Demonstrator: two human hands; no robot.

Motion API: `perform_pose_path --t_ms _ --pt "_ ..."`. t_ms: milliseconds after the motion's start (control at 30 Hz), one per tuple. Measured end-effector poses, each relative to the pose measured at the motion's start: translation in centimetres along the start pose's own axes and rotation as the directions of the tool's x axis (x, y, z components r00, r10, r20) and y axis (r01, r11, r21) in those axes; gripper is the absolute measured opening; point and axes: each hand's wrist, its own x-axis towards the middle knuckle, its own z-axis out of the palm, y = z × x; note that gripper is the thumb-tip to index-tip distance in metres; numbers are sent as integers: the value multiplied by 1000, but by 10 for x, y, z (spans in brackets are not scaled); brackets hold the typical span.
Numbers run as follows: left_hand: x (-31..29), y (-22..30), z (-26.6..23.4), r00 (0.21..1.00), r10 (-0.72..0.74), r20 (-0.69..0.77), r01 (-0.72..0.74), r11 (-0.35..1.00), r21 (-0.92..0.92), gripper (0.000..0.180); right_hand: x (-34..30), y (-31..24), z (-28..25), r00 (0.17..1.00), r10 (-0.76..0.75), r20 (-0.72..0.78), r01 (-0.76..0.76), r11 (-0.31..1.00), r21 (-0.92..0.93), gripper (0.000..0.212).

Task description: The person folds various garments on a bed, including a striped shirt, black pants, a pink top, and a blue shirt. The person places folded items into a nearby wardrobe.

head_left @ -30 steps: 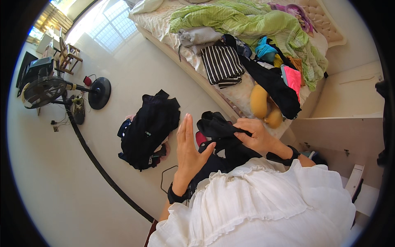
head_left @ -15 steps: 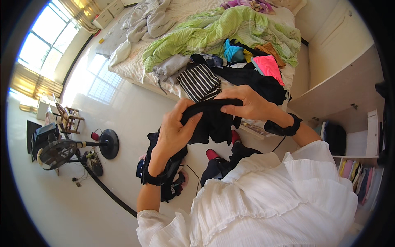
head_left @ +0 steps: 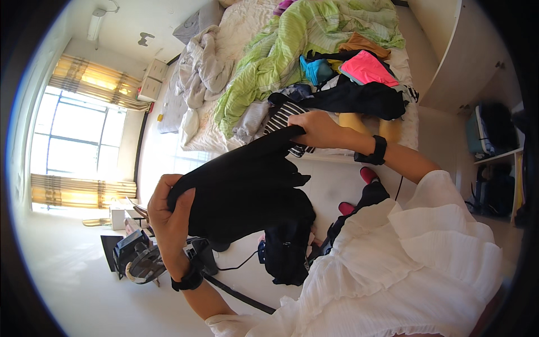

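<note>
Diagonally stretches the black garment (head_left: 241, 188) (right end higher).

Left hand (head_left: 169, 220): lower in view, thumb pressed toward curled fingers; left forearm (head_left: 209, 299) angled up-left. Right hand (head_left: 321, 130): higher, well apart from left, pinched; right forearm (head_left: 409, 160) slanted leftward.

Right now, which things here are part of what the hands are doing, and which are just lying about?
In hand:
limp black cloth
left fingers and right fingers, gripping it

Lying about:
heap of dark clothes on the pale, shiny floor
rumpled light-green striped quilt on the cream-sheeted bed
bright pink fabric
</note>
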Motion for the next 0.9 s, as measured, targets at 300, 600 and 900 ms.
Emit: perform_pose_path --t_ms 300,600,900 --pt "-9 11 -18 982 -117 -150 106 991 -80 8 13 -5 14 990 128 61 -135 984 116 18" --pt "-15 35 -5 989 -127 -80 130 991 35 12 -91 -26 9 949 -146 279 88 974 211 43" --pt "-14 56 11 995 -101 -10 101 994 41 15 -122 -47 -27 964 9 266 -86 957 277 72"
